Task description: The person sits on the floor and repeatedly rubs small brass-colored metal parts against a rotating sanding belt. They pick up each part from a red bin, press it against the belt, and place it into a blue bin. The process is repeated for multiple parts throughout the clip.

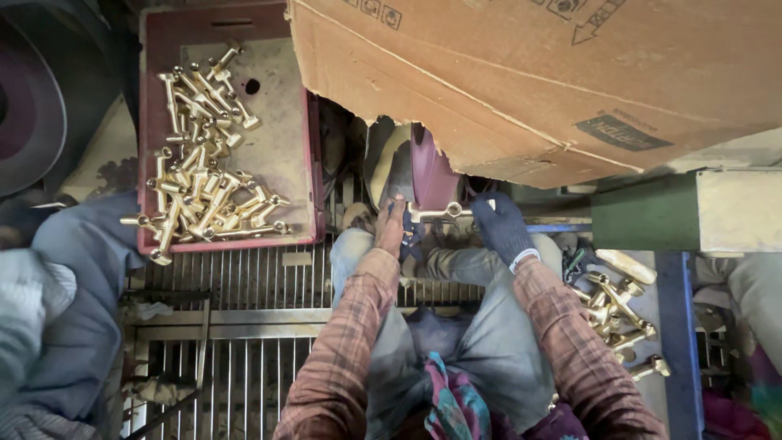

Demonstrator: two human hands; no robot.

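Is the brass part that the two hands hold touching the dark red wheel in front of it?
Cannot tell. In the head view the brass part lies across the lower edge of the dark red wheel, but they overlap there, so neither contact nor gap shows.

Head view: L hand (392,230) bare, R hand (500,226) in dark glove, both gripping one brass fitting (432,213) held against maroon wheel (429,175). Red tray (305,147) at left w/ pile of brass fittings (199,155). Second heap of fittings (621,308) by R arm. Torn cardboard box (529,73) overhead. Metal grate (244,281) below the tray.
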